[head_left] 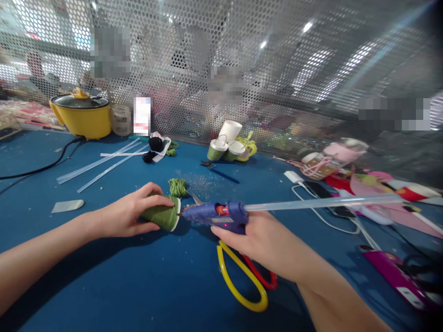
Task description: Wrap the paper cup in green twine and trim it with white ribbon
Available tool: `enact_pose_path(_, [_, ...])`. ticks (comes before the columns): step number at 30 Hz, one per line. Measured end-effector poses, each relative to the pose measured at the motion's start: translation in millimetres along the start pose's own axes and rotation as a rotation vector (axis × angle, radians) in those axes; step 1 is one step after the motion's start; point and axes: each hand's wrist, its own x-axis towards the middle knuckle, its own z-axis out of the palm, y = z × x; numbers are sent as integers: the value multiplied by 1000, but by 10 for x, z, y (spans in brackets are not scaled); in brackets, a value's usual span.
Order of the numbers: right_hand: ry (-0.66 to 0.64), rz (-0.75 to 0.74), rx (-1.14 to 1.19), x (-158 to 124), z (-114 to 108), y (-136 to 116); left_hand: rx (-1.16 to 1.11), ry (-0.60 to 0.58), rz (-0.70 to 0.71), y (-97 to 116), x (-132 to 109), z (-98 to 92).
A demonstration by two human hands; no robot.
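On the blue desk, the left hand has its fingers wrapped around a green yarn-covered cup lying sideways, while the right hand grips a blue glue gun, nozzle touching the cup's rim.

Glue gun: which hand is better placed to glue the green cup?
Likely right: the right hand grips the glue gun, nozzle at the green cup rim. The left hand holds that cup.
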Motion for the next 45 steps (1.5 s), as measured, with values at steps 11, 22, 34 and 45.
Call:
enact_pose_path(11, [68, -58, 88, 41, -15, 7, 10, 2, 22, 5, -7, -3])
enact_pose_path(22, [109, -11, 118, 129, -28, -24, 70, -12, 18, 39, -5, -12])
enact_pose_path(34, [79, 88, 176, 223, 29, -21, 90, 8, 37, 33, 2, -5])
enact_pose_path(45, [134, -5, 91, 124, -14, -54, 38, -9, 18, 22, -12, -13])
